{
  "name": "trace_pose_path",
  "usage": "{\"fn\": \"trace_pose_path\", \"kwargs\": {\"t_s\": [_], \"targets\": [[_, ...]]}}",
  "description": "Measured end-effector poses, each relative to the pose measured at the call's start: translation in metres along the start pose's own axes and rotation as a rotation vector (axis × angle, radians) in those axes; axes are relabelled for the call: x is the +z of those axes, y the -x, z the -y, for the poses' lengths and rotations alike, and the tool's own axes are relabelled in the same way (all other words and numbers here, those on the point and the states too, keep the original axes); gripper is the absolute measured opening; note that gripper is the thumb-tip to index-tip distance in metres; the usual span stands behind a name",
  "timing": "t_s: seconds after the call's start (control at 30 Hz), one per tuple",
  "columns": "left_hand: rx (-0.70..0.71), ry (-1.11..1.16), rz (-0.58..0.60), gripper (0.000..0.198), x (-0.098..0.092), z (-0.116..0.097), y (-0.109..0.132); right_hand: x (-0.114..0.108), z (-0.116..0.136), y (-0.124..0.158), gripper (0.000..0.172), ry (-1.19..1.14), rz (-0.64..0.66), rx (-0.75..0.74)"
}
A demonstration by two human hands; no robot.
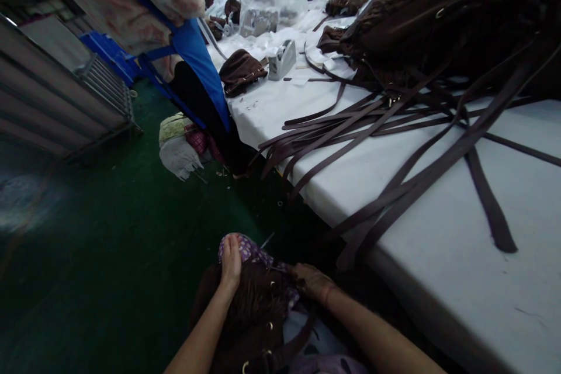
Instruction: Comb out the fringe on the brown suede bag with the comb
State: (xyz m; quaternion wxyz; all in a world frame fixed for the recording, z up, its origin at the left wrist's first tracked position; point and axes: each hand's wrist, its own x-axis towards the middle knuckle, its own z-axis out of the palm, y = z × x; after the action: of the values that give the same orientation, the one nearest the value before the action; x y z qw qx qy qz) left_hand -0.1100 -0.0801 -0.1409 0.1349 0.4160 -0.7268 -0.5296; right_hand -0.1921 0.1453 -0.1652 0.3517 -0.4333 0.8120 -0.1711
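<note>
A dark brown bag with gold-coloured eyelets lies low in front of me, close to my body. At its far end, my left hand has its fingers closed over purple patterned cloth. My right hand is closed on the bag's right edge, where more of the purple cloth shows beside dark material. Part of that grip is hidden by the hand itself. A brown strap crosses the near side of the bag.
To the right stands a white-covered table with a heap of brown bags. Long brown straps hang over its edge. A tape dispenser and a small brown bag sit farther back. A person in a blue apron stands left; others work behind.
</note>
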Motion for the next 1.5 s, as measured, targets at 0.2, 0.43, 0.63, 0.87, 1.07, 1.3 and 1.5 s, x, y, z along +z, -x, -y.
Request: {"fn": "trace_pose_path", "kwargs": {"t_s": [0.2, 0.43, 0.63, 0.87, 1.07, 1.3, 1.5], "targets": [[0.08, -0.16, 0.199, 0.046, 0.018, -0.011, 0.005, 0.006, -0.016, 0.008, 0.052, 0.029, -0.085, 0.28], [0.141, -0.259, 0.606, 0.036, 0.073, -0.025, 0.023, -0.015, -0.02, 0.002, 0.064, 0.104, -0.197, 0.269], [0.216, -0.242, 0.648, 0.047, 0.071, -0.034, 0.048, -0.005, -0.03, 0.009, 0.067, 0.058, -0.126, 0.253], [0.072, -0.119, 0.575, 0.055, 0.063, -0.022, 0.053, 0.006, -0.024, 0.016, 0.066, -0.004, -0.105, 0.287], [-0.034, 0.001, 0.316, 0.054, 0.073, -0.007, 0.033, -0.012, -0.007, 0.036, 0.06, -0.05, -0.111, 0.275], [-0.117, 0.132, 0.241, 0.062, 0.066, -0.006, 0.002, -0.001, 0.006, 0.099, 0.059, -0.064, 0.008, 0.359], [-0.102, 0.145, 0.617, 0.047, 0.07, -0.019, 0.036, -0.019, -0.003, 0.11, 0.064, 0.007, -0.077, 0.434]]}}
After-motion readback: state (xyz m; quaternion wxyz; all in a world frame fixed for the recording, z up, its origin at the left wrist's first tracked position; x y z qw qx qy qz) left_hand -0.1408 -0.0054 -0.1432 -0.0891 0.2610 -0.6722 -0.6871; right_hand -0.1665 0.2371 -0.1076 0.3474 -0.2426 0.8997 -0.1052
